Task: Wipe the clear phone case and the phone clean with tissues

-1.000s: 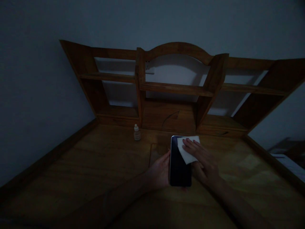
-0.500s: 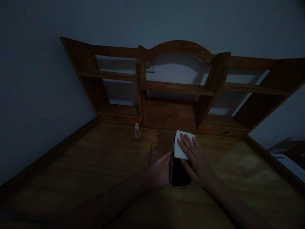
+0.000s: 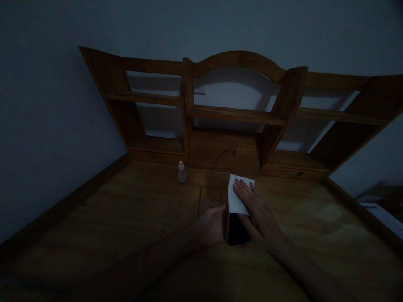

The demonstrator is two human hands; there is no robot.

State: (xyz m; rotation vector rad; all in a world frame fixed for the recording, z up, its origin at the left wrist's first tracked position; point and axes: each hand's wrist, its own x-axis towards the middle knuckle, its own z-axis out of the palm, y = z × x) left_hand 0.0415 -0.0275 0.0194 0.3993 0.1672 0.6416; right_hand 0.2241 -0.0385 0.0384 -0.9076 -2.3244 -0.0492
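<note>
A black smartphone (image 3: 238, 230) with a flat dark face is held up over the desk, its upper part hidden under a white cloth (image 3: 236, 201). My left hand (image 3: 211, 225) grips the phone by its left edge, the thumb pointing up along the side. Across the cloth lie the fingers of my right hand (image 3: 256, 209), holding it flat against the phone's face. The right thumb rests lower, over the dark surface just below the cloth's edge. Beyond my left hand, a small clear bottle (image 3: 182, 175) with a pale cap stands upright on the desk.
The wooden desk (image 3: 126, 209) has a raised rim along its left and right sides. At its back stands a wooden shelf unit (image 3: 233, 114) with several compartments. A white wall socket (image 3: 200, 89) shows through the middle opening. The room is dim.
My right hand and the white cloth have shifted slightly left and down, so the cloth now covers the phone's upper left edge. The left hand still holds the phone.
</note>
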